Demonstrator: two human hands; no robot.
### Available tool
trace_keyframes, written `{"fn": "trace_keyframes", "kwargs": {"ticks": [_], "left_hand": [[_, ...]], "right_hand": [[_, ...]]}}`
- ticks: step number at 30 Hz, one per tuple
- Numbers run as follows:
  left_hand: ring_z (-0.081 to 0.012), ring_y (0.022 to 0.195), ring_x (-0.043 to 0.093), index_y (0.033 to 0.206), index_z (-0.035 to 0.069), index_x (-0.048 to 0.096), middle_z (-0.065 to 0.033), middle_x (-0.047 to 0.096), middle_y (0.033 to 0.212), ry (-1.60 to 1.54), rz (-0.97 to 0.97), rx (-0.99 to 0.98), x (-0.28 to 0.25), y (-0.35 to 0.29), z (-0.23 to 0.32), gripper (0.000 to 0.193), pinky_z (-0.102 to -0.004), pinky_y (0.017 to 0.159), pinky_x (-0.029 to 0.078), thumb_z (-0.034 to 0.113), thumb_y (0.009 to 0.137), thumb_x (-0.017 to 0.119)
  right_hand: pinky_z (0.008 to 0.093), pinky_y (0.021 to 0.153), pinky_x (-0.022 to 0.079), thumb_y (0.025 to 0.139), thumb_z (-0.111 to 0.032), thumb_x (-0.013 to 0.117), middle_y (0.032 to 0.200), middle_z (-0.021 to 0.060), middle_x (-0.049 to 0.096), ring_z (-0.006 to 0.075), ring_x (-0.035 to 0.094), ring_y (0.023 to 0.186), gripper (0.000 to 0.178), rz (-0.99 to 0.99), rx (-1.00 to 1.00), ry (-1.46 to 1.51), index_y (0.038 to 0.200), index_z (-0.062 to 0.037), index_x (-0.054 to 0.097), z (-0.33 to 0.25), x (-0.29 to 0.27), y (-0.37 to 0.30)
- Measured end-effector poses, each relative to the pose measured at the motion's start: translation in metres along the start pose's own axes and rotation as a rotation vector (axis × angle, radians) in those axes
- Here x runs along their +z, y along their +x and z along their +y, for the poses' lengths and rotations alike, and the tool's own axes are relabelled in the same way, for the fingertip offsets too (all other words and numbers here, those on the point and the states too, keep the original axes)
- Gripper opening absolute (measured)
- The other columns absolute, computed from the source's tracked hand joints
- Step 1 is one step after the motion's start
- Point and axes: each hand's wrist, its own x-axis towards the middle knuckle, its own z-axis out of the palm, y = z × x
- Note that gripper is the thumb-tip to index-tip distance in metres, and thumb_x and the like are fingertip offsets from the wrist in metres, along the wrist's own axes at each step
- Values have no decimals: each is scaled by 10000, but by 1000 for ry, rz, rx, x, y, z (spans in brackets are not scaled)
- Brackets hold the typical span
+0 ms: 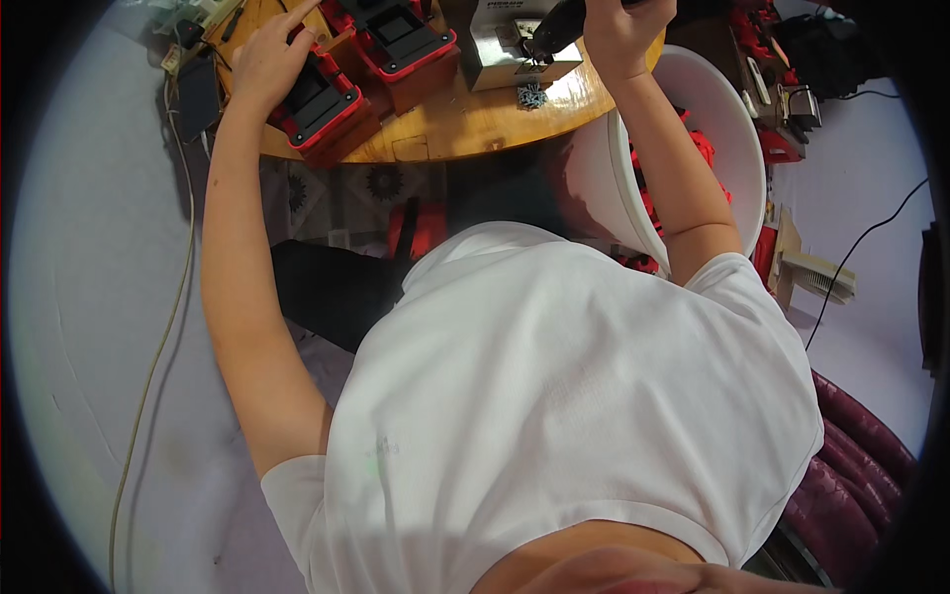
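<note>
- Red case: it sits on the table, just right of the left hand and a little nearer the person's body. The left hand is the closer of the two by far; the right hand is well apart, across to the right.
- Its near edge slants, the right end lying farther from the body than the left. The hand covers part of the far side, so I can't swear to the long axis.
- It looks boxy, with red walls and a raised red rim around a black top. Dark fittings show at the near corners, and a sunken panel in the middle.
- The left hand's thumb and forefinger are spread apart over the case's far left side. Some fingertips are out of my sight, so whether they grip I can't tell.
- The right hand is closed around a black tool, which slants left and toward the body, over the silver box. I can't tell whether its tip touches.
- Between the hands, just right of the first case, stands a second case, much alike.
- Screws lie heaped left of the right hand, nearer the body.
</note>
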Motion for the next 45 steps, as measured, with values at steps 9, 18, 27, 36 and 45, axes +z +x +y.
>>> {"fn": "trace_keyframes", "kwargs": {"ticks": [9,18,27,36,45], "left_hand": [[-276,1218,546,1398,372,495,-80,599,1293,-3,4,17,-2,1,10,441,-387,1004,417,374,958,460],[-284,1101,601,1386,355,508,-91,649,1144,91,-9,-8,-4,-2,19,458,-401,905,467,308,931,486],[-276,1014,620,1323,342,574,-58,663,1005,-24,53,-7,-10,-3,26,436,-447,899,429,314,891,520],[-275,1061,598,1345,332,556,-61,644,1069,42,27,-50,-11,-8,29,439,-430,944,420,313,909,506],[-269,1071,600,1326,350,572,-51,650,1109,29,66,-32,-7,-9,25,451,-458,950,410,308,883,500]], "right_hand": [[239,515,474,895,-166,700,751,35,571,100,559,583,317,-9,-69,36,1059,-50,456,3,2,-1],[259,496,470,896,-190,688,682,26,565,109,560,526,244,-44,284,147,959,-39,507,-12,32,32],[247,526,449,885,-178,728,763,7,575,83,542,596,289,69,-90,352,1004,-55,495,28,132,91],[251,547,430,896,-185,715,796,10,553,88,519,645,272,-67,33,473,983,-58,490,50,154,91],[272,582,438,886,-196,722,805,23,553,108,503,679,308,-28,-113,150,1008,-25,497,58,173,92]]}}
